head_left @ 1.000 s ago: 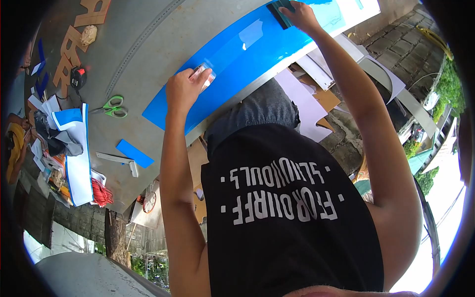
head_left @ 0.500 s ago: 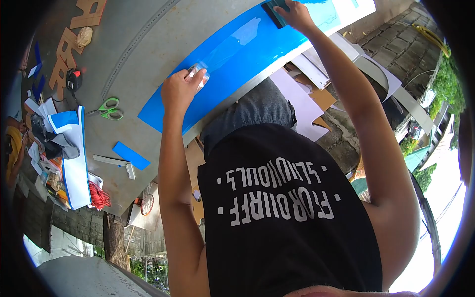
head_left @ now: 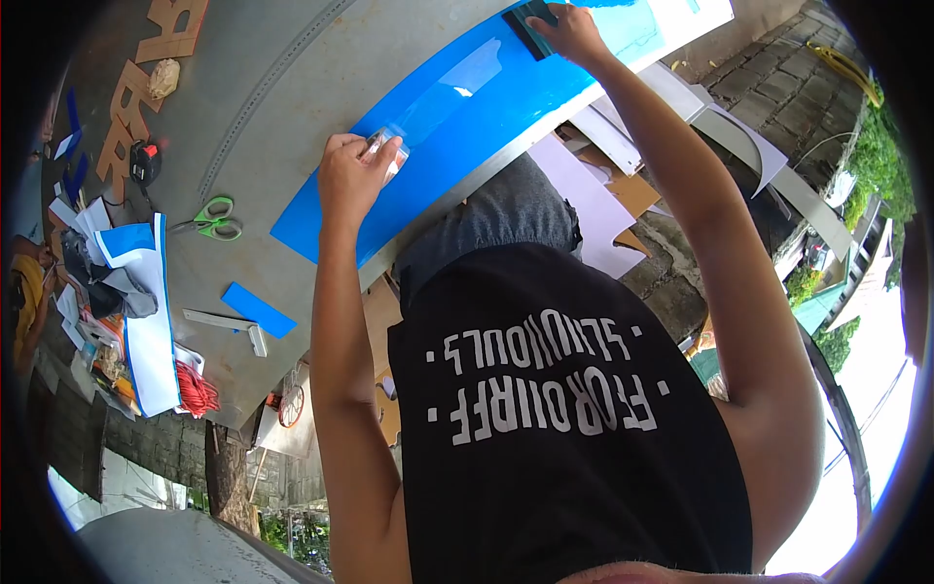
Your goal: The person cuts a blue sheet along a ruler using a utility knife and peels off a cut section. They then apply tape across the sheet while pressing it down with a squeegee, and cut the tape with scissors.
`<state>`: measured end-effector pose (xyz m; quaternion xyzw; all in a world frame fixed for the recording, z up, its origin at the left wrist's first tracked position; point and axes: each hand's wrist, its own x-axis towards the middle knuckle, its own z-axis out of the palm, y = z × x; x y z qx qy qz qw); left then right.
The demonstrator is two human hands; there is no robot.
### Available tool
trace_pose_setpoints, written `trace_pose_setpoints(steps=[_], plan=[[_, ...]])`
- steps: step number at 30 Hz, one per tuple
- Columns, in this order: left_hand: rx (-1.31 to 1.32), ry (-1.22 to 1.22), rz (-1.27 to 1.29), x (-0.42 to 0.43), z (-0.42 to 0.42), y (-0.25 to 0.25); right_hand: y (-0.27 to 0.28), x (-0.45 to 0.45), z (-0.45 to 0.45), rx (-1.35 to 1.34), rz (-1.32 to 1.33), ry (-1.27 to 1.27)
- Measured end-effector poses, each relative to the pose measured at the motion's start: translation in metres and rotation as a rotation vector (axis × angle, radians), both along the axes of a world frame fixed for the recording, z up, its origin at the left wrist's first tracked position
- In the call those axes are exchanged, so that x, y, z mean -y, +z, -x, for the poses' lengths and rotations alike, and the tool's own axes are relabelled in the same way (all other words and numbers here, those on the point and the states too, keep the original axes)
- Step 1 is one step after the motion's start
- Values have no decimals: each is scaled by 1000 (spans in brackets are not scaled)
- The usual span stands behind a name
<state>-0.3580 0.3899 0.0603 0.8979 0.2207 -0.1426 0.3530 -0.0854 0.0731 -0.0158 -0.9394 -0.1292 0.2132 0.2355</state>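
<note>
A long bright blue sheet (head_left: 428, 185) lies across the grey table, with glossy patches on its surface. My right hand (head_left: 574, 37) grips a dark, flat squeegee (head_left: 528, 31) against the sheet near its far end. Toward the nearer left end, my left hand (head_left: 352, 180) is closed around a small clear, shiny object (head_left: 392, 156) at the blue surface; its exact kind I cannot make out. A clear-looking patch (head_left: 472, 70) shows on the blue between the two hands.
On the grey table (head_left: 263, 185) lie a steel ruler (head_left: 255, 102), green-handled scissors (head_left: 216, 220), a tape measure (head_left: 146, 161), a try square (head_left: 229, 321) and a blue offcut (head_left: 258, 310). Brown cut-out letters (head_left: 125, 117) and a cluttered pile (head_left: 107, 292) sit further left.
My right hand and the squeegee have shifted slightly left along the blue sheet. My left hand stays nearly in place, still holding the clear object.
</note>
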Motion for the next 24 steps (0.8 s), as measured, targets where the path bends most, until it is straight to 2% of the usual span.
trace_pose_setpoints(steps=[2, 5, 8, 14, 24], plan=[[-3, -1, -4, 1, -1, 3, -14, -2, 3, 92, 267, 73], [-13, 6, 19, 1, -2, 4, -23, -6, 6, 107, 326, 87], [-10, -1, 9, 1, -3, 5, -27, -8, 15, 180, 291, 100], [-41, 20, 48, 1, -3, 5, -2, -24, 32, 145, 286, 124], [-11, 16, 33, 1, -1, -1, 7, -43, 53, 137, 261, 149]])
